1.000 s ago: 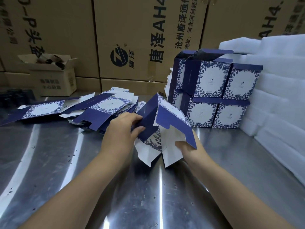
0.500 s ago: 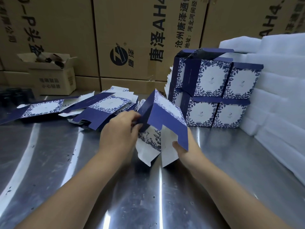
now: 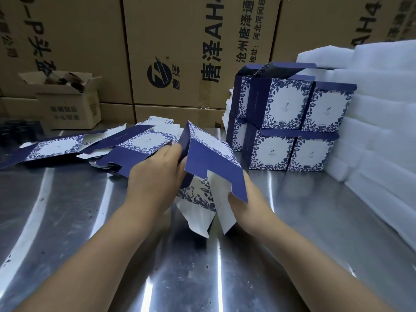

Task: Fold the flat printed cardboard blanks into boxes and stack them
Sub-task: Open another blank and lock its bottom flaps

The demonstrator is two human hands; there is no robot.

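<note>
Gaping blue-floral blank [image 3: 211,158], white flaps [image 3: 195,219] dangling

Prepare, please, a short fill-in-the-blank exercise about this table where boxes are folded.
The finished boxes are stacked in ____ layers.
The flat blanks lie on the ____ side of the table.
The foam sheets stand to the ____ of the finished boxes.
The left hand and right hand hold the half-folded box, printed white and ____.
Missing words: two, left, right, blue.

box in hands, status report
Left hand and right hand both hold the box. Half formed, bottom flaps hanging open. Nothing between it and the stack.
</note>
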